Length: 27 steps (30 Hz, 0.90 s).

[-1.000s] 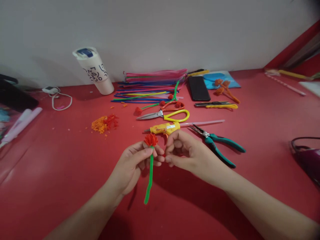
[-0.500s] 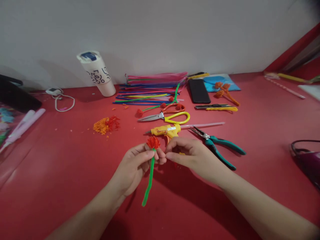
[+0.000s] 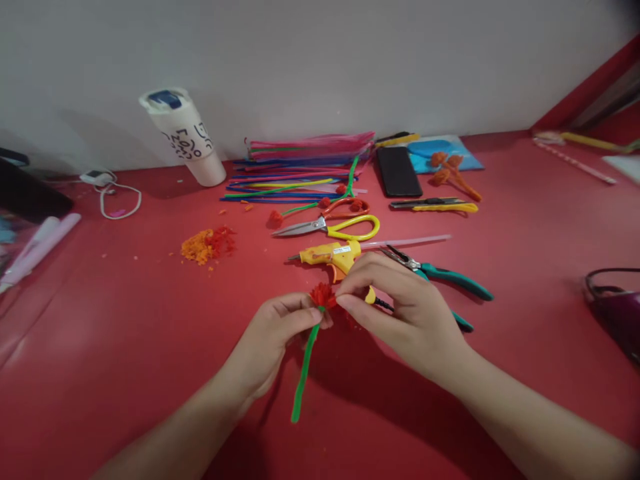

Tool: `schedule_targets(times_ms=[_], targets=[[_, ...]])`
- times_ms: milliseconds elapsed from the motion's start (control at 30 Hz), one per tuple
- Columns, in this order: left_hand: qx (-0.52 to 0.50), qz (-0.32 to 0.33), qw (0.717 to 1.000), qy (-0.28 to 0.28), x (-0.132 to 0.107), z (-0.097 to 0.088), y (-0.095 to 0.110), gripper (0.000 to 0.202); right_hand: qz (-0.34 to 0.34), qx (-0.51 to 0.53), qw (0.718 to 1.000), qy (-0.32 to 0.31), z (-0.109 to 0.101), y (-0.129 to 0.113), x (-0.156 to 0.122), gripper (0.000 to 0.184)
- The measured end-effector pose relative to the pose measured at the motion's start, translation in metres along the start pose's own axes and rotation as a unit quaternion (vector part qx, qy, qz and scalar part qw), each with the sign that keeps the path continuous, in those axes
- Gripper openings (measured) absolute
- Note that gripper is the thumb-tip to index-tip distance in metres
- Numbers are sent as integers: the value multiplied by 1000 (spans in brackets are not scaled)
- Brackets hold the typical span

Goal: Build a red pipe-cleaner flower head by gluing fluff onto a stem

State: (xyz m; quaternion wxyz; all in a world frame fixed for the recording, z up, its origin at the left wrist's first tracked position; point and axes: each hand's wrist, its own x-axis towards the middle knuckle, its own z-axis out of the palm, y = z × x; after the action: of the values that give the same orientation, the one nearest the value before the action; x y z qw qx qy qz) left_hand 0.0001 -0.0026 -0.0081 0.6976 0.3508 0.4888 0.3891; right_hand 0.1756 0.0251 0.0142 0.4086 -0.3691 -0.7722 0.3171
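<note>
A pipe-cleaner flower with a red head (image 3: pixel 323 295) and a green stem (image 3: pixel 305 373) is held between the thumb and fingers of my left hand (image 3: pixel 277 333), just below the head. The stem hangs down, tilted to the left. My right hand (image 3: pixel 395 300) is closed in a pinch at the right edge of the red head; whatever sits between those fingertips is too small to make out. Behind the hands lies a yellow glue gun (image 3: pixel 333 253), partly covered by my right hand. Pliers with teal handles (image 3: pixel 457 282) rest just past that hand, also partly hidden.
Scissors (image 3: pixel 325 227), a utility knife (image 3: pixel 435 205) and a phone (image 3: pixel 399 172) lie farther back. Pipe cleaners (image 3: pixel 300 160) are piled by the wall, right of a white tumbler (image 3: pixel 187 140). Orange and red clippings (image 3: pixel 200 247) lie left; an orange pipe-cleaner piece (image 3: pixel 453 172) sits at back right.
My right hand's pinched fingertips have come up against the red flower head. My left hand and the flower have shifted slightly right and down, and the head has tipped rightward.
</note>
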Motion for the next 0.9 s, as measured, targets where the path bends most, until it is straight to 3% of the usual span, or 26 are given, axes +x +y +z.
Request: schedule_targets(times_ms=[700, 900], targets=[[-1, -12, 1000, -7, 2, -3, -8, 10, -56, -71, 996, -10, 3, 2, -1, 12], [59, 7, 998, 4, 2, -2, -6, 12, -61, -88, 994, -24, 5, 4, -2, 12]])
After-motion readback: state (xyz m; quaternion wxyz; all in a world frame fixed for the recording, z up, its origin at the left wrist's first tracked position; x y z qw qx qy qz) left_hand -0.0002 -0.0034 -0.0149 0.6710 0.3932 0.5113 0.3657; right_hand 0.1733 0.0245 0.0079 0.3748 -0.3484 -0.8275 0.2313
